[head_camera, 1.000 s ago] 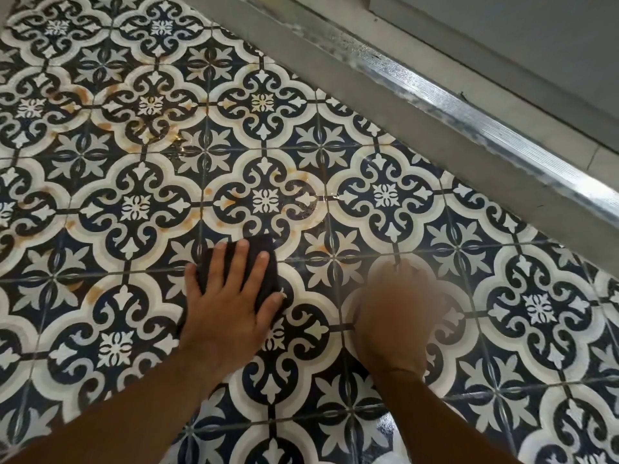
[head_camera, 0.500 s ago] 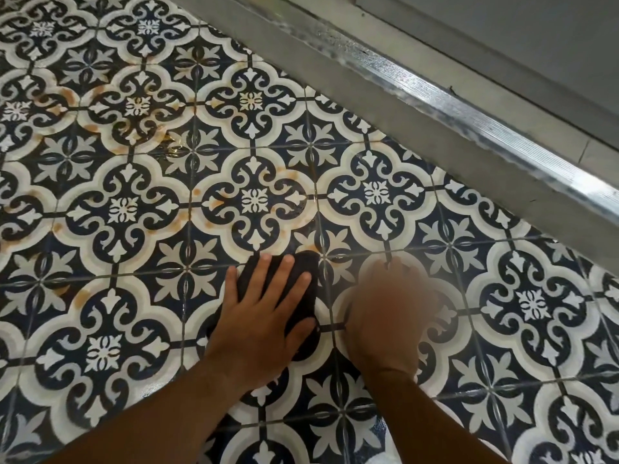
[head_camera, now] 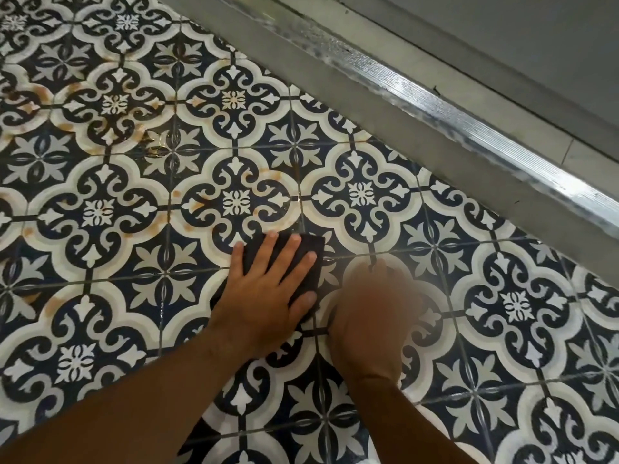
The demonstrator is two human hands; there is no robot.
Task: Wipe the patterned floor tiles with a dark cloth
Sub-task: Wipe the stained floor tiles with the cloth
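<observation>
The floor is laid with navy-and-white patterned tiles (head_camera: 234, 202) that shine wet around my hands. My left hand (head_camera: 268, 296) lies flat with fingers spread on a dark cloth (head_camera: 315, 249), pressing it onto a tile joint in mid-frame. Only the cloth's far right corner and left edge show past the fingers. My right hand (head_camera: 371, 316) rests on the tiles right beside it, nearly touching. It is blurred with motion, its fingers bent down to the floor, and whether it holds anything cannot be told.
Orange-brown rust stains (head_camera: 67, 92) mark the tiles at the upper left and around the centre medallion. A grey concrete border (head_camera: 385, 118) and a ridged metal door track (head_camera: 469, 128) run diagonally along the right, with a grey door (head_camera: 502, 35) beyond.
My left hand has slid the cloth to the right across the tiles, up close to my right hand. The right hand stays in about the same spot, blurred throughout.
</observation>
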